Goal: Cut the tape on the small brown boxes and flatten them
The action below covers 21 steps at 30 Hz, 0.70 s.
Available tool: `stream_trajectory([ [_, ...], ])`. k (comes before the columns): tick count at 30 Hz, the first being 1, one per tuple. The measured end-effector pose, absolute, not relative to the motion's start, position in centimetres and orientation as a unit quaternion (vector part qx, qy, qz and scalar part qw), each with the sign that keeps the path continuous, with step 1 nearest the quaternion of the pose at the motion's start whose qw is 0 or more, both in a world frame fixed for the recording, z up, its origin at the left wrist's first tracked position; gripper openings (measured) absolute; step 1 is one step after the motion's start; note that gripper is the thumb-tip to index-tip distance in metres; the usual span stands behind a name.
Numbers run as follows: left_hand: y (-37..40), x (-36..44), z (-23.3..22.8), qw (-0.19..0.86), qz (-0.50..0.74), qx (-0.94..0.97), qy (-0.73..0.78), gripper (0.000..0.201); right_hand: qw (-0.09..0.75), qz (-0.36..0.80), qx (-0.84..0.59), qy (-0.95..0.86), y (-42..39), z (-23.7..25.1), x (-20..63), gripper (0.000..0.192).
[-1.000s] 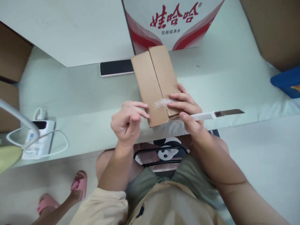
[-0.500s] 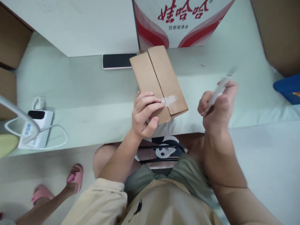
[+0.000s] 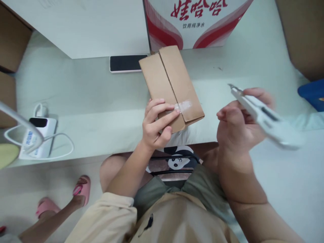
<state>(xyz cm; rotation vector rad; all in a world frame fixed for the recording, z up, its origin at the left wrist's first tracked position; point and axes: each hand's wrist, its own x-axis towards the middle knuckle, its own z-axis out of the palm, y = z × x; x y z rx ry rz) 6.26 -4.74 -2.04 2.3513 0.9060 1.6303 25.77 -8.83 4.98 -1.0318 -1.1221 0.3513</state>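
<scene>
A small brown cardboard box (image 3: pixel 174 81) lies tilted near the front edge of the surface, its two flaps meeting along a middle seam. Clear tape (image 3: pixel 184 106) crosses that seam at the near end. My left hand (image 3: pixel 157 123) grips the box's near left corner, fingers resting on top beside the tape. Off to the right and raised, my right hand (image 3: pixel 243 118) holds a white utility knife (image 3: pixel 268 118) between thumb and fingers. Its pointed metal tip shows at the upper left end, apart from the box, and its rear end is blurred.
A phone (image 3: pixel 126 63) lies behind the box, partly covered by it. Large white cartons (image 3: pixel 207 37) stand at the back. On the left sits a power bank (image 3: pixel 40 138) with a looping white cable. Another person's feet in pink sandals (image 3: pixel 82 190) are at lower left.
The utility knife has turned in my right hand; its tip now points up and left instead of up and right. My left hand and the box have hardly moved.
</scene>
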Motion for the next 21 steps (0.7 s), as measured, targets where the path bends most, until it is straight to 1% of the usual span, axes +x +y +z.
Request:
stream_trajectory([
  [2, -4.8, 6.3, -2.0, 0.068, 0.538, 0.783, 0.304, 0.047, 0.703, 0.143, -0.453, -0.53, -9.1, 4.8, 25.6, 0.021],
  [4, -4.9, 6.3, -1.8, 0.074, 0.537, 0.784, 0.302, 0.045, 0.678, 0.141, -0.455, -0.56, -9.6, 4.9, 25.4, 0.018],
  [8, -5.0, 6.5, -1.4, 0.099, 0.55, 0.775, 0.296, 0.038, 0.582, 0.145, -0.473, -0.646, -10.7, 5.5, 24.5, 0.009],
  [11, -5.0, 6.6, -1.4, 0.102, 0.554, 0.773, 0.292, 0.036, 0.508, 0.098, -0.471, -0.714, -10.9, 6.0, 23.9, 0.014],
  [14, -4.9, 6.6, -1.6, 0.087, 0.543, 0.778, 0.304, 0.039, 0.445, 0.058, -0.478, -0.755, -11.0, 6.4, 23.8, 0.015],
  [18, -4.9, 6.6, -1.7, 0.089, 0.544, 0.78, 0.297, 0.039, 0.425, 0.034, -0.496, -0.757, -11.4, 6.3, 23.3, 0.018],
  [21, -5.0, 6.7, -1.6, 0.098, 0.552, 0.776, 0.289, 0.037, 0.399, 0.027, -0.535, -0.745, -11.6, 6.1, 22.3, 0.019],
])
